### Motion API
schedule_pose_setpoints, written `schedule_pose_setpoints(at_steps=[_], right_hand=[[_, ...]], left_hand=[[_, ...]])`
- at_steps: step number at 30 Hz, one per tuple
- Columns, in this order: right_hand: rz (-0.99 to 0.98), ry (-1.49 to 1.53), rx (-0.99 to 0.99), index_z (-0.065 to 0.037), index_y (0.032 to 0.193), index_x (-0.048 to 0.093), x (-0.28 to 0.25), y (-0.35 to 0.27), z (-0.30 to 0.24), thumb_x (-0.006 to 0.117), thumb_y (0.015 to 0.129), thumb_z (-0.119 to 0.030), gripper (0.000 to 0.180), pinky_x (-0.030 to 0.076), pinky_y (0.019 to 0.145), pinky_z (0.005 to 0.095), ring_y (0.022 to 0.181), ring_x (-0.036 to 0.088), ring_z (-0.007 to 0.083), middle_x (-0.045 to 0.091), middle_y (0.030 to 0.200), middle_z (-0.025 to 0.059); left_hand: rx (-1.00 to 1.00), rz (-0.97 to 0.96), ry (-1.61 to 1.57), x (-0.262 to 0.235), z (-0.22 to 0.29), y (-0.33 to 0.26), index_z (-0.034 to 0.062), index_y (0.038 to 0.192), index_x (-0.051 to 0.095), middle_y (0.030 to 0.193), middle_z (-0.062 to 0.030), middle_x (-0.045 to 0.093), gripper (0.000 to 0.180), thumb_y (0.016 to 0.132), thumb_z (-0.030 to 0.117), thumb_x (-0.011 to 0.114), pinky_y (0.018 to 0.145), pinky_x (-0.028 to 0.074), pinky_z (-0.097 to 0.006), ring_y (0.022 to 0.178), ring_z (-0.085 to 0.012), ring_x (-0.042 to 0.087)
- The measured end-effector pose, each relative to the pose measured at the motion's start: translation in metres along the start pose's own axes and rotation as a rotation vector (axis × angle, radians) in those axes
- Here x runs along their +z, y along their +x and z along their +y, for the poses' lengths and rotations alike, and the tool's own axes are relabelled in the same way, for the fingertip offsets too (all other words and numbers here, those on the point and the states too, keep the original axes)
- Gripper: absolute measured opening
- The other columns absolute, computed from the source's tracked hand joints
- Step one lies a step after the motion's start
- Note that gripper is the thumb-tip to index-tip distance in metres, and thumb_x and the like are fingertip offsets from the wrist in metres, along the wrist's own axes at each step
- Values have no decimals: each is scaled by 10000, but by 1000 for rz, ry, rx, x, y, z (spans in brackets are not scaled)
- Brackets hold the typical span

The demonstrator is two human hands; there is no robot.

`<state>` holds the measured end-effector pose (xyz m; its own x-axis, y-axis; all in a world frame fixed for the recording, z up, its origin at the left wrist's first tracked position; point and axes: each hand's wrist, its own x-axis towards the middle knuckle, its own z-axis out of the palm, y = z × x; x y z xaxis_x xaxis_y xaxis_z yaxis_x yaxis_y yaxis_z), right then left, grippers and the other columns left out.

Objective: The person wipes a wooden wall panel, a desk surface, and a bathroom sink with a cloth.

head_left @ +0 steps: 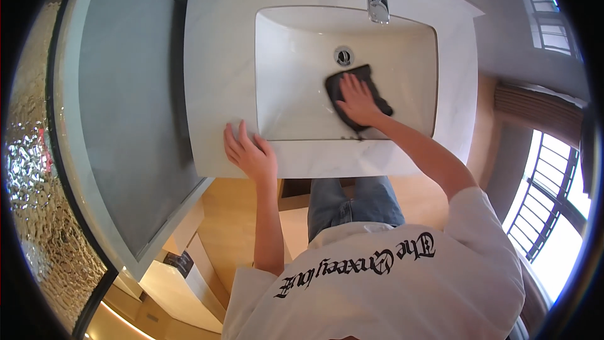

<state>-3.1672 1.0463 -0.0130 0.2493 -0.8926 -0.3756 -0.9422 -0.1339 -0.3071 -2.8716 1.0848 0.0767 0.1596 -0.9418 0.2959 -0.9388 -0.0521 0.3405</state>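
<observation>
Inside the white sink [286,88], my right hand [358,102] lies spread on top of a dark cloth [372,85]. It presses the cloth flat against the basin's surface, just below the metal drain [343,56]. The cloth's edges look slightly blurred. My left hand [251,154] rests with fingers apart on the pale countertop [220,82], by the sink's near left corner, holding nothing.
A chrome faucet [377,0] overhangs the basin's far right side. Left of the counter stands a grey panel [132,88], with textured glass [31,182] beyond it. A barred window [547,182] is at the right.
</observation>
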Motion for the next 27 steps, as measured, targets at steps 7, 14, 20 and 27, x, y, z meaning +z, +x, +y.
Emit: schedule_pose_setpoints(at_steps=[7,14,20,27], right_hand=[[-48,425,-71,48,1471,220,2,38,-149,492,950,-418,751,231,1134,557,1457,148,421,171,1566,250],[-380,246,-461,-112,1492,308,-22,-2,-59,463,974,-412,618,250,1140,528,1461,197,367,188,1585,180],[-173,-42,80,-142,1462,406,-64,-74,61,517,916,-561,698,218,1153,508,1452,227,344,245,1571,166],[-272,116,-18,-107,1226,617,-36,-69,75,499,978,-361,374,136,1169,545,1468,201,306,339,1551,63]], left_hand=[[-7,-16,-32,-3,3,5,83,1310,483,1422,-178,417,431,882,83,532,1068,279,-511,1306,-381,381],[-12,-31,-14,-3,-1,4,80,1315,489,1429,-175,417,437,879,77,524,1069,281,-510,1314,-373,381],[-27,-49,-6,-9,0,4,80,1319,487,1436,-182,407,450,870,72,526,1067,284,-513,1316,-374,379],[-32,-51,-35,-6,5,5,90,1314,502,1424,-186,425,436,878,91,517,1057,292,-523,1320,-384,384]])
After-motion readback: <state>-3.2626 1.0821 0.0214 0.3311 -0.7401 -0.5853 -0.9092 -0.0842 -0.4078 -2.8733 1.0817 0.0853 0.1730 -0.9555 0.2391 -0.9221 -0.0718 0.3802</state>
